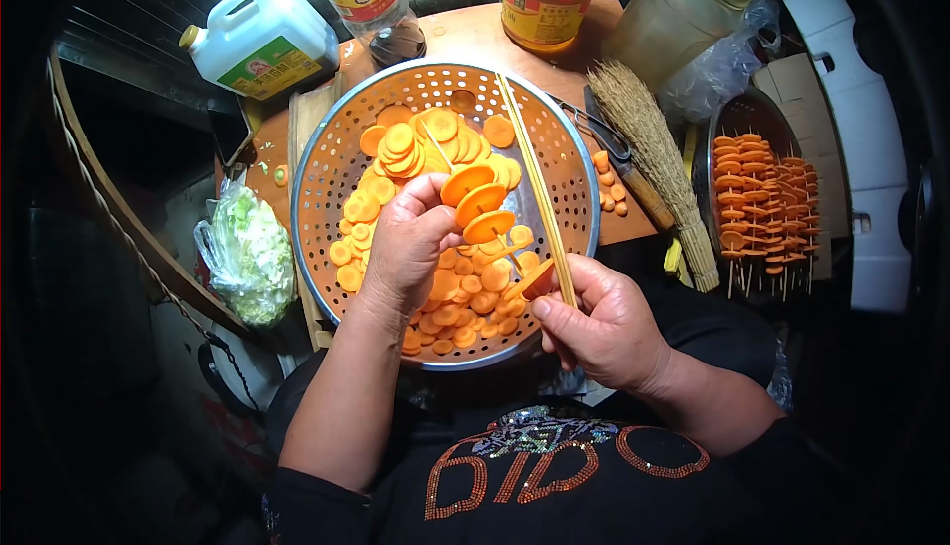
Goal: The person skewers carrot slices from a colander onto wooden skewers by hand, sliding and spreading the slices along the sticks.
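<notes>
A metal colander [325, 149] with round holes holds many orange carrot slices [450, 293]. Over it, my left hand [411, 238] is closed at the upper end of a skewer of carrot slices [488, 227], its fingers at the edge of the spaced slices. Lower right, my right hand [604, 325] pinches a carrot slice [537, 280] at the skewer's lower end. A bundle of bare wooden skewers [539, 184] also lies in my right hand and slants up across the colander to its far rim.
Filled carrot skewers [757, 199] stand in a metal bowl at the right. A straw brush [648, 139] and a knife [643, 189] lie beside the colander. Behind are a white jug [265, 39], bottles and a glass jar [683, 16]. Bagged chopped greens [247, 248] sit left.
</notes>
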`<state>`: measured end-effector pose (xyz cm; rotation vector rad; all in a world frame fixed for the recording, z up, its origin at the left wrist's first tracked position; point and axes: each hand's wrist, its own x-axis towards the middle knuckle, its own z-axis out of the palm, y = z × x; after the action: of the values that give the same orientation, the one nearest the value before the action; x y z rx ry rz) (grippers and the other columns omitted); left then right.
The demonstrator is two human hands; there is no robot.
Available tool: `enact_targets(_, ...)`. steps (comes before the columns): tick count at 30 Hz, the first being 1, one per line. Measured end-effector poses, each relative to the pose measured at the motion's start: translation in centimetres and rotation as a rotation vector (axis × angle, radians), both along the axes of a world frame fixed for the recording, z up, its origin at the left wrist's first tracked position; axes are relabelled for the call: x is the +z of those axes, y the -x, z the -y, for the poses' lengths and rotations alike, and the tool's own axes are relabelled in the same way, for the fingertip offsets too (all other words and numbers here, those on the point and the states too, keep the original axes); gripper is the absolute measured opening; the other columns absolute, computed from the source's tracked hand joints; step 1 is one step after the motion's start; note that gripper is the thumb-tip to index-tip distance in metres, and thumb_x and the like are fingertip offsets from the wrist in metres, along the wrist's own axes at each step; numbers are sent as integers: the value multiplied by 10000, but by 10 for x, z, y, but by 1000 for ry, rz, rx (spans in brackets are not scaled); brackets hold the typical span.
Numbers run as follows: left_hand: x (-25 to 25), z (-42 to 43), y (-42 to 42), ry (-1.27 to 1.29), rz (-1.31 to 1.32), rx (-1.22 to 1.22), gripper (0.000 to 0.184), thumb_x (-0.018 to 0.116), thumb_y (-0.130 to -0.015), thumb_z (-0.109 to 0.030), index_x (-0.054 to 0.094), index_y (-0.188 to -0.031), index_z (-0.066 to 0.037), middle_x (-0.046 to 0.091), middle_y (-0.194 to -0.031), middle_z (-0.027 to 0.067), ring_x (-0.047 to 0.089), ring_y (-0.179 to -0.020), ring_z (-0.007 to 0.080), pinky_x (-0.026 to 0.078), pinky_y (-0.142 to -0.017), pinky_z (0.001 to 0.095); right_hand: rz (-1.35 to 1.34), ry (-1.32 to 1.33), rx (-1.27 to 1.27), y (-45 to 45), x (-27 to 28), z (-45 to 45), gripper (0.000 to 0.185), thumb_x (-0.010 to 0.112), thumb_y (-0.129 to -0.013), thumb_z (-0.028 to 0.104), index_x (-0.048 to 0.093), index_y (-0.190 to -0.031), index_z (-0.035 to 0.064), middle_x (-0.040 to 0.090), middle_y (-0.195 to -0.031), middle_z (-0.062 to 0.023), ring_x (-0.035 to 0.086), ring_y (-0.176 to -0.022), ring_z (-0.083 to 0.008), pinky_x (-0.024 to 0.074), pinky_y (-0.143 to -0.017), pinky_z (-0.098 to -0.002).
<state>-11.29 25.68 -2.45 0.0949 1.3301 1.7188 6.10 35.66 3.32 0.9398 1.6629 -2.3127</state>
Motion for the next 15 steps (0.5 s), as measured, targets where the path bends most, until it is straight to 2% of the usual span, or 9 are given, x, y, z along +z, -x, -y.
enact_targets(12, -5, 1, 2, 15, 10, -4, 201, 503, -769, 33, 575, -945, -33, 598, -836, 15, 449, -586, 28, 372, -533, 156, -11, -1, 9, 0, -1, 0, 149, 524, -906, 102, 516, -1026, 13, 550, -645, -11, 466, -468, -37, 385, -433, -168)
enact_targets(14, -14, 5, 6, 6, -14, -83, 266, 536, -827, -9, 562, -1092, -23, 638, -993, 72, 638, -870, 137, 530, -752, 260, -11, -10, 15, -1, 0, 1, 151, 525, -905, 103, 517, -1026, 13, 552, -647, -11, 466, -469, -37, 385, -436, -168)
enact_targets(15, -14, 5, 4, 6, -13, -83, 266, 536, -827, -9, 562, -1092, -23, 638, -993, 72, 638, -870, 137, 530, -752, 260, -7, -22, 20, -1, 0, 1, 155, 527, -904, 105, 519, -1029, 13, 554, -651, -9, 469, -476, -35, 385, -439, -166)
